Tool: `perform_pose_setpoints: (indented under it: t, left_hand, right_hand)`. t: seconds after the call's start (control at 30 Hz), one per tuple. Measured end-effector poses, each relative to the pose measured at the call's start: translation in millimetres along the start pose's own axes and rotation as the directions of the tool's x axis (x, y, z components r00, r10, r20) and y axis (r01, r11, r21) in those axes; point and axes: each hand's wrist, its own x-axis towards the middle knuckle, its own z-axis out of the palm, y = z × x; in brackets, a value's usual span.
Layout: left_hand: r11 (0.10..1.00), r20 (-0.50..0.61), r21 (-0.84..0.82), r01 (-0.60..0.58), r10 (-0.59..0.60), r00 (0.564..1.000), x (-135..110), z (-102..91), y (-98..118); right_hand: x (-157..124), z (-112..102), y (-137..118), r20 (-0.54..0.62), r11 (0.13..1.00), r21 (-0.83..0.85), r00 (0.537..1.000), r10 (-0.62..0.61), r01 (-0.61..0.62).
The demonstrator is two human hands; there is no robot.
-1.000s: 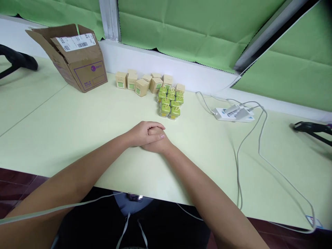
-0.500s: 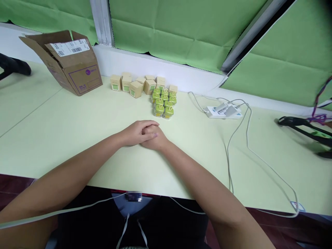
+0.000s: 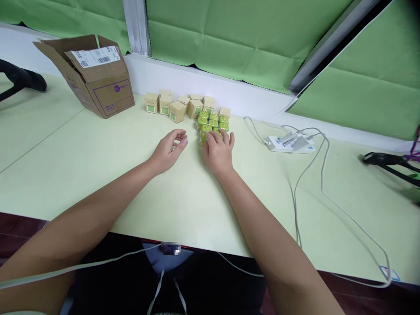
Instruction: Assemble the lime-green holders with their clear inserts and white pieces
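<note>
Several small clear containers with green lids (image 3: pixel 213 123) stand in a cluster near the middle of the table. My right hand (image 3: pixel 219 153) reaches over the front of this cluster, its fingers apart and curved down, hiding the nearest containers. Whether the fingertips touch a lid, I cannot tell. To the left, my left hand (image 3: pixel 169 151) is held with fingers loosely curved and a gap between thumb and fingers; it holds nothing. Behind the cluster and to its left are several small tan cardboard boxes (image 3: pixel 177 112) with green labels.
A large open cardboard box (image 3: pixel 111 96) stands at the back left. A white power strip (image 3: pixel 290 143) with plugs lies on the right, and its white cables run to the table's front edge. Black stands (image 3: pixel 390 161) are at both sides. Green sheets (image 3: pixel 223 35) cover the windows.
My hands, clasped together on the table before, have come apart. The right one has moved forward to the green-lidded containers, the left one forward and slightly left. The view has shifted a little.
</note>
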Motion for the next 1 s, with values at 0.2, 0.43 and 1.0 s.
perform_pose_setpoints:
  t: [0.2,0.43,1.0]
  left_hand:
    - [0.999,-0.005,0.033,-0.024,0.024,1.000,-0.5,1.3,-2.7]
    - [0.991,0.068,0.127,-0.035,0.026,0.997,-0.7,3.1,-10.7]
    - [0.972,0.281,0.235,0.007,-0.075,0.957,-0.4,-1.4,-0.5]
  right_hand:
    - [1.9,6.6,3.8,-0.051,1.000,-0.016,0.999,-0.002,0.001]
    - [-0.6,10.0,3.0,-0.127,0.975,0.201,0.990,-0.066,0.091]
    - [-13.4,11.1,-34.1,0.014,0.605,0.795,0.998,0.068,-0.052]
